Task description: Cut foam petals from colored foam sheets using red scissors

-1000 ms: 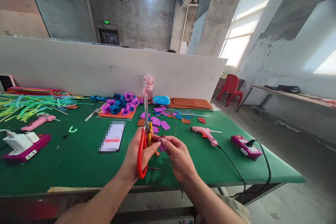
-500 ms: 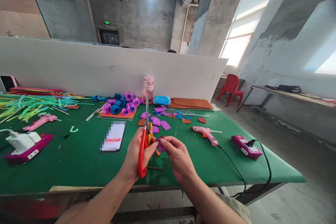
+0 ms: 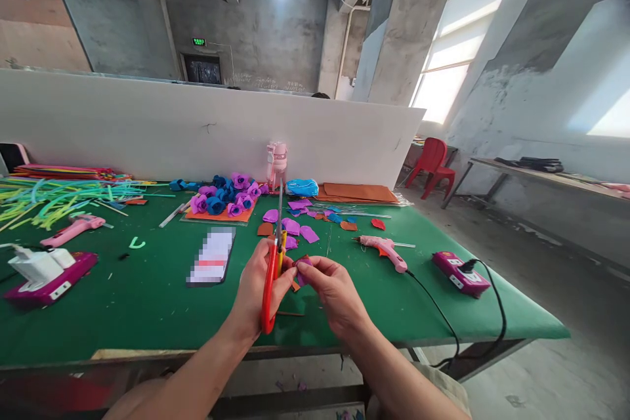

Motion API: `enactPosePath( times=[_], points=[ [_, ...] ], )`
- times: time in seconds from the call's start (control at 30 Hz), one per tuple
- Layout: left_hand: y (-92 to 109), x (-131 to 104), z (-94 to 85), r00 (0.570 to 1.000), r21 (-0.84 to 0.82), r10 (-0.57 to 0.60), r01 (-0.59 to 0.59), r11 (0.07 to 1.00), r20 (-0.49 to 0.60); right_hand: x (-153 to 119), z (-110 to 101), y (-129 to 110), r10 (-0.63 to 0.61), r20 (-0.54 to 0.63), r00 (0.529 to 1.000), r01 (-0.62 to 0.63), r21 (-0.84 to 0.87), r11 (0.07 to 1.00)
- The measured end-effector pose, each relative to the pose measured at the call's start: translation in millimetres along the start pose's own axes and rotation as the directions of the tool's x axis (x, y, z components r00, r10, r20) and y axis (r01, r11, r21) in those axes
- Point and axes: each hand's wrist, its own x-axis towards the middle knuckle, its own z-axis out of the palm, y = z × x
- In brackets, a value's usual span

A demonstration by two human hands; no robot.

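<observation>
My left hand (image 3: 256,285) is closed around red-handled scissors (image 3: 268,295), whose blades point up and away from me. A yellow stick-like piece (image 3: 282,251) stands beside the blades in the same hand. Between the fingertips of both hands is a small purple petal-shaped piece (image 3: 304,273), with a dark reddish edge at its top. My right hand (image 3: 339,292) pinches this piece with thumb and forefinger. Just beyond the hands lie loose purple petals (image 3: 309,234) and a brown petal (image 3: 264,229). A thin brown strip (image 3: 290,314) rests on the table below them.
On the green table (image 3: 162,315), a phone (image 3: 211,256) lies left and a pink glue gun (image 3: 386,251) right, its cord running to a purple power strip (image 3: 460,273). Purple and blue flowers (image 3: 224,195) and a pink bottle (image 3: 277,161) stand before a white partition (image 3: 147,125).
The scissor blades have tipped slightly to the right. Both hands keep nearly the same place and grip on the purple piece, while the whole view has shifted a little.
</observation>
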Motion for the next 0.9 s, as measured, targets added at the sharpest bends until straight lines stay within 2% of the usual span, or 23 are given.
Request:
enactPosePath(
  times=[0.1, 0.2, 0.27, 0.37, 0.47, 0.57, 0.77, 0.9],
  points=[
    [0, 0, -4.4, 0.996, 0.146, 0.067, -0.076, 0.986, 0.062, 3, -5, -4, -0.024, -0.015, 1.000, 0.024, -0.037, 0.999],
    [2, -6, -9.9, 0.983, 0.367, 0.070, -0.128, 0.921, 0.167, 11, -14, -13, -0.074, -0.127, 0.989, 0.075, -0.001, 0.997],
    [3, -11, -12.5, 0.973, 0.554, 0.025, -0.150, 0.819, 0.227, 16, -21, -20, -0.094, -0.196, 0.976, 0.110, 0.074, 0.991],
    [3, -17, -13.5, 0.947, 0.756, -0.049, -0.222, 0.616, 0.318, 22, -29, -27, -0.135, -0.207, 0.969, 0.170, 0.160, 0.972],
    [3, -18, -10.3, 0.911, 0.824, -0.112, -0.299, 0.481, 0.396, 24, -33, -27, -0.148, -0.187, 0.971, 0.181, 0.174, 0.968],
    [5, -17, -5.8, 0.908, 0.850, -0.112, -0.328, 0.411, 0.405, 23, -33, -23, -0.130, -0.147, 0.981, 0.156, 0.183, 0.971],
    [4, -16, -4.0, 0.912, 0.859, -0.085, -0.344, 0.380, 0.402, 19, -31, -21, -0.131, -0.122, 0.984, 0.146, 0.124, 0.982],
    [2, -17, -3.9, 0.911, 0.852, -0.085, -0.339, 0.399, 0.403, 16, -29, -23, -0.127, -0.121, 0.985, 0.136, 0.070, 0.988]
  ],
)
